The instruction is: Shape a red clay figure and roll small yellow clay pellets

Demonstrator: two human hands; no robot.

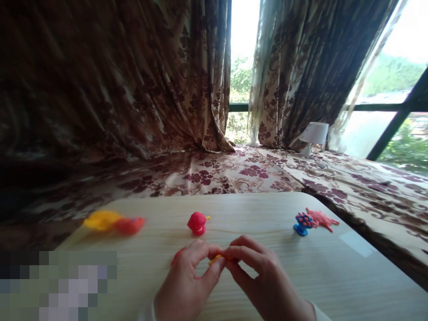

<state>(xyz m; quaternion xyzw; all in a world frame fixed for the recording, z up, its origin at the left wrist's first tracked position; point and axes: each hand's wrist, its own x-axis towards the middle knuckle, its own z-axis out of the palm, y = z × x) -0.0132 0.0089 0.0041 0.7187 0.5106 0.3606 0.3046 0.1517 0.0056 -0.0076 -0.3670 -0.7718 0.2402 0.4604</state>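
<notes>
My left hand (189, 285) and my right hand (267, 281) meet low over the table, fingertips nearly touching. Between them they pinch a small yellow piece of modelling clay (215, 259), mostly covered by the fingers. Behind my left hand a red piece (176, 257) shows in part on the table; the hand hides its shape. Just beyond the hands stands a pinkish-red clay figure (197, 223) on a round base, with a small yellow bit sticking out at its right side.
A yellow clay form (102, 220) touches a red one (130, 225) at the table's left. To the right, a blue, red-dotted clay figure (303, 224) stands beside a flat pink spiky piece (321, 219). Past the pale wooden table (247, 205) are a lamp (315, 133) and patterned curtains (187, 67).
</notes>
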